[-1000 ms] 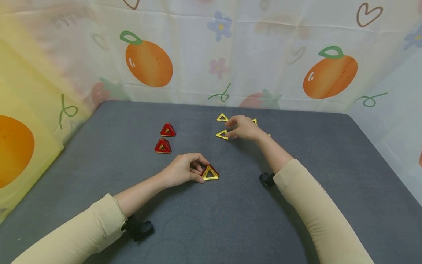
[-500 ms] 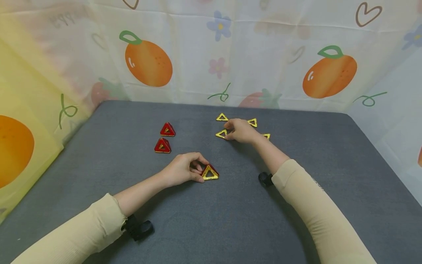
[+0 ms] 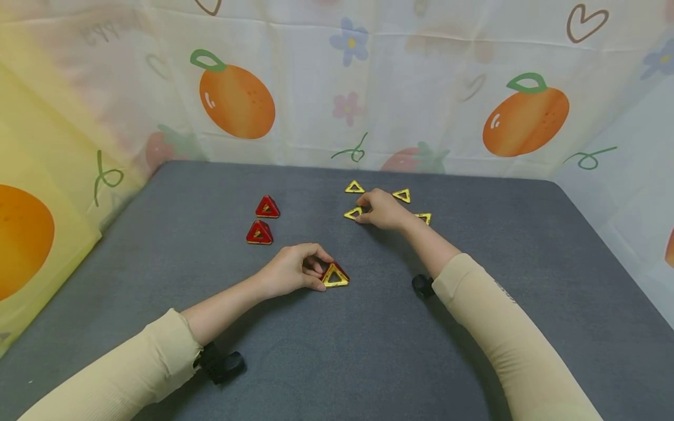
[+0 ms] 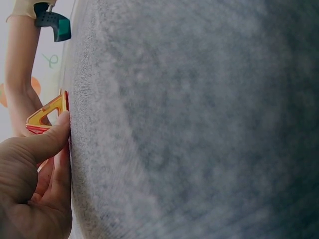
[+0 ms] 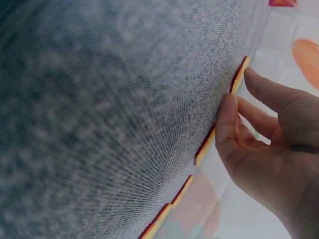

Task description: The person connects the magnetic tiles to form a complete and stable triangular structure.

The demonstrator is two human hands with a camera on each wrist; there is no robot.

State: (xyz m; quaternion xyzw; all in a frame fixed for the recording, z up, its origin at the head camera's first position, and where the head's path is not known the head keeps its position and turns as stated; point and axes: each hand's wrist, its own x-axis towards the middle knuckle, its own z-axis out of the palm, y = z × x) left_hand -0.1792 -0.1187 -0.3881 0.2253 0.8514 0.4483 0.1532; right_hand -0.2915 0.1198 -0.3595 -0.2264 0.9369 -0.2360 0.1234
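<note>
In the head view my left hand (image 3: pixel 289 272) holds a small pyramid of triangular magnetic tiles (image 3: pixel 335 278) on the table, its front face yellow and its side red. Thumb and fingers grip its left side; the left wrist view shows the thumb against the pyramid (image 4: pixel 49 112). Farther back, my right hand (image 3: pixel 387 210) pinches the right side of a flat yellow triangle tile (image 3: pixel 351 213). The thumb covers one corner of it. Seen from the right wrist, this tile (image 5: pixel 240 74) lies edge-on on the table between thumb and index fingertips.
Two red pyramids (image 3: pixel 268 207) stand left of centre, one behind the other. Other yellow triangle tiles lie flat around my right hand: one behind (image 3: pixel 355 187), one to the right (image 3: pixel 402 195), one partly under the wrist (image 3: pixel 425 218). A printed curtain (image 3: pixel 310 88) hangs behind the table.
My right hand has shifted slightly left and nearer, its thumb now over the tile's corner. The tiles to its right show more fully. My left hand and the pyramid stay put.
</note>
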